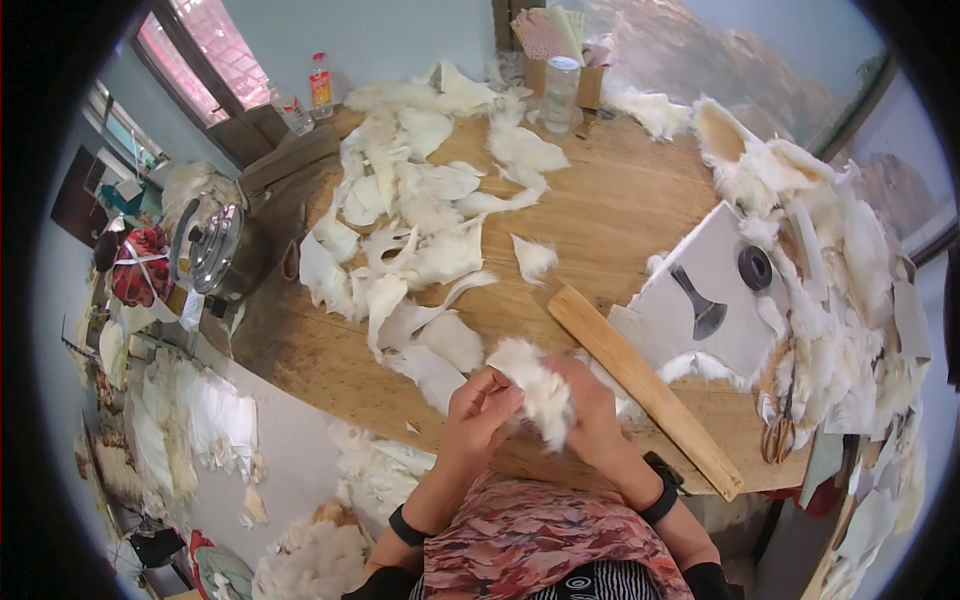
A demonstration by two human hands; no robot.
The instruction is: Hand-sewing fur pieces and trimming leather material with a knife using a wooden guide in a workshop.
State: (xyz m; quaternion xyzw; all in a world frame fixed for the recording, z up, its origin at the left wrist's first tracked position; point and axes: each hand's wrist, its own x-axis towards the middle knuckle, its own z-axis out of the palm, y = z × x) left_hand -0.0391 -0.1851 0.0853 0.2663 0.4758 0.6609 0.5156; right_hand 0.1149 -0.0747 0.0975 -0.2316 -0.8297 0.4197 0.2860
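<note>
A small piece of white fur [540,390] is held between my hands near the front edge of the wooden table [590,210]. My left hand [485,410] pinches its left side, with the fingers curled. My right hand [590,410] grips the right side, its fingertips partly hidden in the fur. Just right of my hands lies a long wooden stick [640,390] set diagonally. Beyond it rests a pale board or hide [670,330] bearing a dark flat blade [700,300] and a black ring [755,267].
Many white hide scraps [410,200] cover the left middle. More fur [840,240] and scissors [778,430] lie right. Bottles [320,85], a clear jar [560,95] and a box [590,80] stand behind. A steel pot [218,255] is left, above hides [200,420].
</note>
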